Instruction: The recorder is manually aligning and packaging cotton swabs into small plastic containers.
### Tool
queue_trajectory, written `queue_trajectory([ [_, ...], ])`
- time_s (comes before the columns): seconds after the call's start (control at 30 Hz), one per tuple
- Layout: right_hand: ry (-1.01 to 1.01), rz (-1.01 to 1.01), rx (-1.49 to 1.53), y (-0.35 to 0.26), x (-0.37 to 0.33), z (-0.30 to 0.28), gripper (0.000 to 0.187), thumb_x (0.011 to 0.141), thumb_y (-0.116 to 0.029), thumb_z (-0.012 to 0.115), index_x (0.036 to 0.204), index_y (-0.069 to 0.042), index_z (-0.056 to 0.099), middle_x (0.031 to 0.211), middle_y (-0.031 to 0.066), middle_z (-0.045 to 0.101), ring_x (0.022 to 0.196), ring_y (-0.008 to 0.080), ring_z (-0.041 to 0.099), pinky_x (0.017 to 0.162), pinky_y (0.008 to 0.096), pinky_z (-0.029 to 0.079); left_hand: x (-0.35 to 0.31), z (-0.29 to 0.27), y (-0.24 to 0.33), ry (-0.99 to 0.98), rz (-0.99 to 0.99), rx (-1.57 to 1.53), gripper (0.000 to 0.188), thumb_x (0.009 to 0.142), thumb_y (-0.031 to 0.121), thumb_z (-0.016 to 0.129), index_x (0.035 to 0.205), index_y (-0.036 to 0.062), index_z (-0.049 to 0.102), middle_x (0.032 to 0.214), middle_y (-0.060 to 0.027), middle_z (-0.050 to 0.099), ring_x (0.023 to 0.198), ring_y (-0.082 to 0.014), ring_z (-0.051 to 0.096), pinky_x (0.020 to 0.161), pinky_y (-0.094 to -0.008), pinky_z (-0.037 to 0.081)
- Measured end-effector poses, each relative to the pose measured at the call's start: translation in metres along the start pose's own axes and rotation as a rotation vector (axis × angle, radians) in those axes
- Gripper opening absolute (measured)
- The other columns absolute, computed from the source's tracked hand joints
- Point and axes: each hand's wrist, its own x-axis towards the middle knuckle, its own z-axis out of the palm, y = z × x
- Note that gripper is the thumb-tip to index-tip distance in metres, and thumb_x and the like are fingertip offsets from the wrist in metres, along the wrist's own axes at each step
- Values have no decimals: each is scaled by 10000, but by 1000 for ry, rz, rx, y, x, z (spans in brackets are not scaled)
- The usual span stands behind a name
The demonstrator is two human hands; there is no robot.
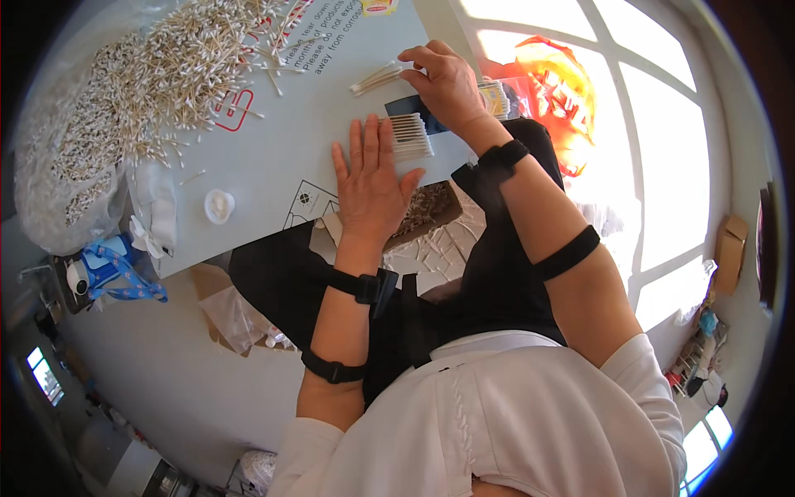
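Observation:
My left hand (pixel 370 178) lies flat on the grey table with its fingers spread. Its fingertips rest against an even row of cotton swabs (pixel 407 135), partly covering their left ends. Farther up, my right hand (pixel 447 83) has its thumb and index finger curled around the ends of a small bunch of cotton swabs (pixel 375 80). Below that hand lies a dark flat sheet (pixel 404 105), partly hidden by the wrist. Just right of the right hand, a packet of cotton swabs (pixel 495 98) sits at the table's edge.
A large heap of loose cotton swabs (pixel 182 62) spreads from a clear plastic bag (pixel 50 219) at the table's left. A small white cup (pixel 219 206) stands nearer. An open cardboard box (pixel 431 217) is below the front edge; a red bag (pixel 563 91) lies right.

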Motion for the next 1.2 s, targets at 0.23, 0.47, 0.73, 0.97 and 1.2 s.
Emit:
queue_trajectory([
  [0.23, 323, 256, 787, -19, -69, 8, 240, 987, -95, 525, 1173, 27, 616, 1123, 129, 630, 1039, 217, 610, 917, 296, 472, 12, -2, -3, 283, -23, -533, 644, 987, 318, 538, 1502, 10, 304, 1559, -191, 295, 1445, -358, 279, 1179, -468, 235],
  [0.47, 322, 179, 742, -32, -78, 33, 303, 1033, -108, 468, 1291, 24, 554, 1369, 147, 534, 1258, 218, 505, 1066, 313, 390, 42, 14, 10, 501, -237, -1210, 515, 1054, 283, 414, 1463, -26, 377, 1514, -165, 388, 1411, -265, 351, 1171, -391, 258],
  [0.73, 304, 171, 713, -17, -61, 27, 300, 1033, -110, 468, 1277, 34, 567, 1351, 125, 560, 1239, 189, 521, 1058, 298, 409, 56, 22, 25, 537, -292, -1297, 529, 1051, 328, 411, 1426, -45, 424, 1485, -165, 429, 1387, -253, 379, 1178, -391, 255],
  [0.97, 297, 173, 573, -11, -51, 11, 291, 1018, -109, 490, 1254, 39, 577, 1333, 137, 575, 1214, 232, 548, 1031, 308, 413, 69, 24, 34, 566, -269, -1429, 503, 1050, 283, 415, 1404, -75, 432, 1450, -195, 454, 1370, -269, 402, 1174, -394, 270],
  [1.2, -67, -35, 205, 7, -48, -53, 389, 893, -74, 627, 1279, -62, 579, 1378, 115, 545, 1196, 329, 567, 975, 386, 478, 42, -6, -16, 459, -277, -1245, 464, 1024, 204, 462, 1413, -48, 440, 1461, -184, 456, 1374, -276, 406, 1164, -400, 293],
])
